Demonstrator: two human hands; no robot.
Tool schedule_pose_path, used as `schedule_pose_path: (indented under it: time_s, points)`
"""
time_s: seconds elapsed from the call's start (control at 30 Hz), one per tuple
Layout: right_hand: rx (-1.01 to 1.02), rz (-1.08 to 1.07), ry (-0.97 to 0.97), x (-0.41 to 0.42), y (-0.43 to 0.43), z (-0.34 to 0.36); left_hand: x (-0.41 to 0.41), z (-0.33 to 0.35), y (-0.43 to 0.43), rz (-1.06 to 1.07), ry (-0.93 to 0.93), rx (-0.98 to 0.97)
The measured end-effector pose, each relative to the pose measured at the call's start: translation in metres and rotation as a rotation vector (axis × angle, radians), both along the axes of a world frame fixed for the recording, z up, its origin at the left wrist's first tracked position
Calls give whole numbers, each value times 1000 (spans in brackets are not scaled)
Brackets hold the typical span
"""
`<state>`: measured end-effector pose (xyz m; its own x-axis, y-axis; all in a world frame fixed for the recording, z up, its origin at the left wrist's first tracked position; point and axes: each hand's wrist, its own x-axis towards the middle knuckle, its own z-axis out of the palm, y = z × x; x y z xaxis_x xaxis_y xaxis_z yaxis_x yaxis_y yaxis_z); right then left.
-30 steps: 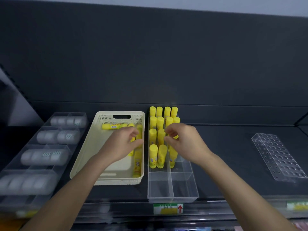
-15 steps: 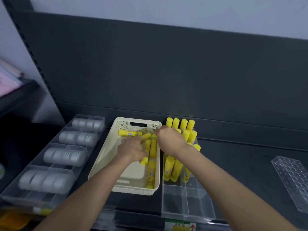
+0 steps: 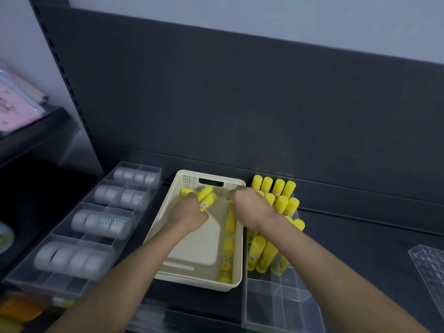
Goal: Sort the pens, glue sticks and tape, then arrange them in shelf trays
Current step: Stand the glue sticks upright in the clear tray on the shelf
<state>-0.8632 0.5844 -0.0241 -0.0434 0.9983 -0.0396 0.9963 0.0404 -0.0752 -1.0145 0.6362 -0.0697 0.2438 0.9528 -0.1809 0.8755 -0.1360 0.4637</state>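
As both arms reach over the shelf (image 3: 360, 239), left hand (image 3: 189, 213): clenched round a small bunch of yellow glue sticks (image 3: 207, 197), caps pointing up and away, right at the far end of the basket.
Right hand (image 3: 249, 207): knuckles up, fingers curled down at the basket's far right corner, and whether they actually grip anything, I can't tell from here.
Cream basket (image 3: 192, 283): sits mid-shelf, handle slot at the back.
Loose glue sticks (image 3: 227, 260): two, lying end to end along the basket's right wall; the farther one runs up under the right hand.
Clear tray (image 3: 276, 306): just beside the basket on the right.
Standing glue sticks (image 3: 278, 195): packed upright in rows in that tray's far part.
Tape rolls (image 3: 101, 223): on their sides, row behind row, in the divided tray (image 3: 60, 282) left of the basket.
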Motion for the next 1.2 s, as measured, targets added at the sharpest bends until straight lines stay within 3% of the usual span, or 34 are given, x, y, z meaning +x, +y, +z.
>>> schedule_pose_path:
  time_s: [0.13, 0.27, 0.43, 0.57, 0.87, 0.97, 1.2]
  points:
    - [-81, -13, 56, -23, 17, -4, -27, 22, -12, 115, -137, 153]
    - [-235, -213, 170, -41, 38, -10, -47, 30, -28, 133, -302, 274]
    - [-300, -315, 80, -55, 46, -27, -67, 26, -32, 205, -436, 346]
    - [-272, -296, 32, -58, 42, -39, -76, 18, -28, 331, -540, 274]
    - [-114, -406, 237, -53, 56, -31, -71, 8, -27, 269, -476, 354]
    - [-30, -406, 189, -54, 58, -33, -71, 9, -27, 249, -447, 367]
    - [-96, -262, -6, -52, 74, -4, -71, 8, -27, 237, -422, 374]
